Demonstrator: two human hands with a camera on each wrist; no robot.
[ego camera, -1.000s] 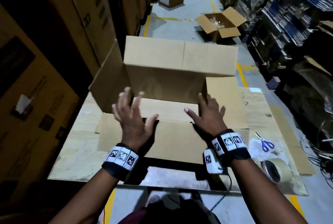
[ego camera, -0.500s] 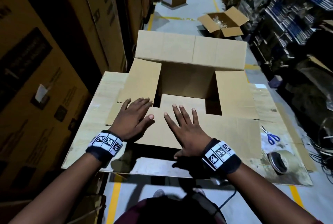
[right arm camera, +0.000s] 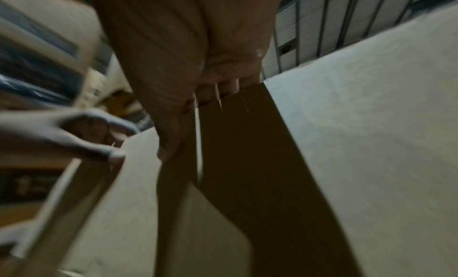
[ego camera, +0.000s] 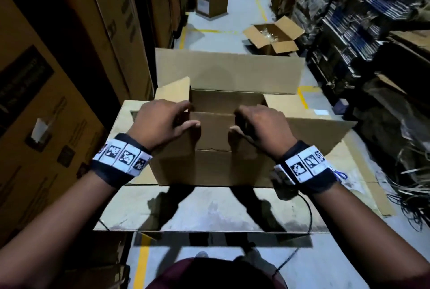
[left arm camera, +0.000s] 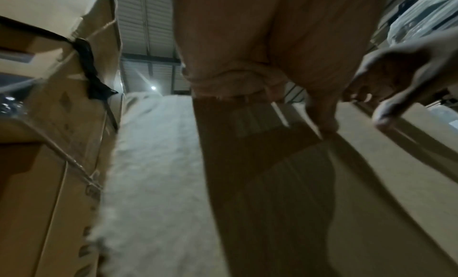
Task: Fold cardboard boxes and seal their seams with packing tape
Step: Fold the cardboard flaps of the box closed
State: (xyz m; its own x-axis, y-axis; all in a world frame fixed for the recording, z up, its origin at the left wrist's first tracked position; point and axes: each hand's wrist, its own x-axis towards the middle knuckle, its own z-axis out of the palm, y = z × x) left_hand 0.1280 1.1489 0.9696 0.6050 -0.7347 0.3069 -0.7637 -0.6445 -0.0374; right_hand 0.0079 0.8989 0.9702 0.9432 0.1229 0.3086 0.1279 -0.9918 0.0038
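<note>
One cardboard box [ego camera: 209, 165] stands on the bench [ego camera: 204, 214], its open side up and its long axis running left to right across the person. Four flaps counted: the far flap [ego camera: 230, 70] stands upright, the left side flap [ego camera: 173, 90] is tilted up, the right side flap [ego camera: 281, 106] lies nearly level, and the near flap [ego camera: 213, 130] is raised towards the opening.

Two hands counted, both on the near flap. The left hand [ego camera: 162, 123] grips its upper edge, fingers [ego camera: 183, 106] curled over the top and thumb pressed on the near face. The right hand [ego camera: 260, 125] grips the same edge further right, fingers curled over it and thumb on the near face. The right wrist view shows the fingers [right arm camera: 223, 85] hooked over the cardboard edge; the left wrist view is blurred but agrees.

One pair of blue-handled scissors [ego camera: 340, 175] lies on the bench, mostly hidden behind the right wrist. Two other cardboard boxes stand on the aisle floor beyond: one open box [ego camera: 272, 37] and one upright box [ego camera: 211, 0].
</note>
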